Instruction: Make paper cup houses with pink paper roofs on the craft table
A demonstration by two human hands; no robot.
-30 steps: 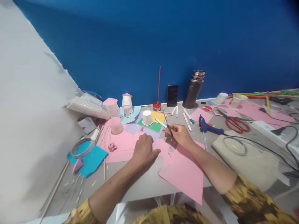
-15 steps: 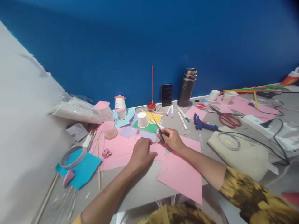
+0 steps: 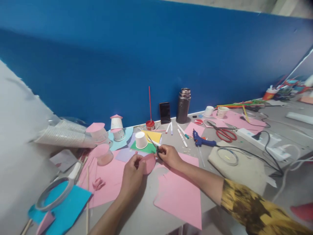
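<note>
My left hand (image 3: 133, 171) pinches a rounded piece of pink paper (image 3: 149, 164) and holds it up off the table. Wrapped round the dark handles of a small pair of scissors (image 3: 153, 142), my right hand (image 3: 170, 156) is just right of that piece. The blades point away toward the back left, past an upturned white paper cup (image 3: 141, 140) on green and yellow sheets. A larger cut pink sheet (image 3: 179, 195) lies below my right forearm. Another pink sheet (image 3: 110, 179) is spread left of my left hand, with a crumpled pink scrap (image 3: 98, 183) on it.
Cups with pink paper tops (image 3: 116, 124) and stacked paper cups (image 3: 66, 133) stand at the left. A roll of tape (image 3: 55, 194) rests on blue paper. Farther back are a phone (image 3: 164, 113), flask (image 3: 183, 106), blue glue gun (image 3: 202, 139), red-handled scissors (image 3: 226, 134) and power strip (image 3: 262, 143).
My left hand has turned and lifted the rounded pink piece away from the large pink sheet. The scissors stay in my right hand. The whole view has shifted right and tilted up.
</note>
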